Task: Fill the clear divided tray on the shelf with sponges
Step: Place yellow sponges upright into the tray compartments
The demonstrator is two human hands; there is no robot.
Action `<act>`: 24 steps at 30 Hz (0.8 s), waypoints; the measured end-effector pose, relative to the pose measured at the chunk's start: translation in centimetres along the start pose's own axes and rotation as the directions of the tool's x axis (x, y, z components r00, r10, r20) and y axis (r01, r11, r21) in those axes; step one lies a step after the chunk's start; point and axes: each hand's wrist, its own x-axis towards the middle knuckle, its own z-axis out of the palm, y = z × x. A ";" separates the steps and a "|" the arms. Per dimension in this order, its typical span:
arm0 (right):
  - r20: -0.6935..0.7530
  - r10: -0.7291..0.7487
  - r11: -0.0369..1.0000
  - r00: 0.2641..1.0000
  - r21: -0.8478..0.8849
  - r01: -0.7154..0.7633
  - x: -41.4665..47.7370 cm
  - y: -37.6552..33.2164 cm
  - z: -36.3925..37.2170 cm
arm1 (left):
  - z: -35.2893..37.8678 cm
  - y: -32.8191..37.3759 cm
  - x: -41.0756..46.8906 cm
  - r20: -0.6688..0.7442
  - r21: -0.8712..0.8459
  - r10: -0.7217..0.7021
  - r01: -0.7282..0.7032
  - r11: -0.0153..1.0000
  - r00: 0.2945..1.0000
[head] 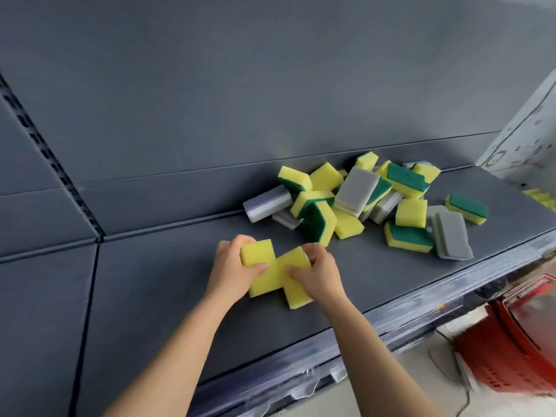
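A dark grey metal shelf (pixel 150 281) is stretching across the view under a matching back panel (pixel 270 85), with a slotted upright (pixel 45 152) running down the left side and a clear plastic strip (pixel 421 311) lining the shelf's front edge; a red shopping basket (pixel 511 341) is sitting on the floor below at the right. Toward the back right of the shelf a loose pile of sponges (pixel 355 194) is lying jumbled, yellow ones with green scouring faces mixed with grey ones, some flat and some tipped on edge; a green-topped sponge (pixel 467 207) is lying apart at the pile's right.

In front of the pile, nearer the shelf's front edge, two yellow sponges are lying side by side and touching along one long edge. The left hand (pixel 231 266) is gripping the left yellow sponge (pixel 258 251), fingers curling over its far end and thumb pressing on its upper face; the right hand (pixel 319 270) is pinching the right yellow sponge (pixel 296 291), thumb on top and fingers hooking its far corner. Whether the two are resting on the shelf or are just off it is unclear. Both bare forearms are reaching up from the bottom of the view, angling inward.
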 end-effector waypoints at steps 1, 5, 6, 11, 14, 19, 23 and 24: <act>-0.011 -0.023 0.999 1.000 0.042 0.024 -0.5 0.0 0.1 | -0.1 -0.3 -0.8 -0.016 -0.041 -0.012 0.011 0.999 1.000; 0.029 -0.112 0.962 0.993 0.252 0.101 -3.0 -0.4 0.8 | -1.4 -1.5 -4.5 -0.149 -0.188 -0.068 0.039 0.981 0.986; 0.041 -0.138 0.951 0.990 0.286 0.121 -3.6 -0.7 1.0 | -2.0 -1.8 -5.5 -0.180 -0.221 -0.082 0.041 0.974 0.980; 0.097 -0.260 0.892 0.961 0.406 0.200 -6.7 -2.8 3.3 | -5.3 -3.5 -10.7 -0.274 -0.304 -0.149 0.062 0.951 0.950; 0.136 -0.346 0.870 0.928 0.418 0.263 -8.6 -4.3 5.3 | -7.7 -4.4 -13.4 -0.331 -0.327 -0.169 0.055 0.943 0.928; 0.203 -0.439 0.850 0.875 0.408 0.332 -11.9 -7.1 9.4 | -12.1 -6.9 -17.7 -0.425 -0.361 -0.215 0.054 0.931 0.879; 0.256 -0.498 0.832 0.829 0.410 0.373 -15.1 -9.4 13.6 | -15.9 -9.6 -21.4 -0.477 -0.364 -0.236 0.055 0.930 0.847; 0.270 -0.504 0.830 0.820 0.414 0.374 -16.0 -10.1 14.7 | -16.9 -10.3 -22.3 -0.488 -0.360 -0.237 0.054 0.931 0.840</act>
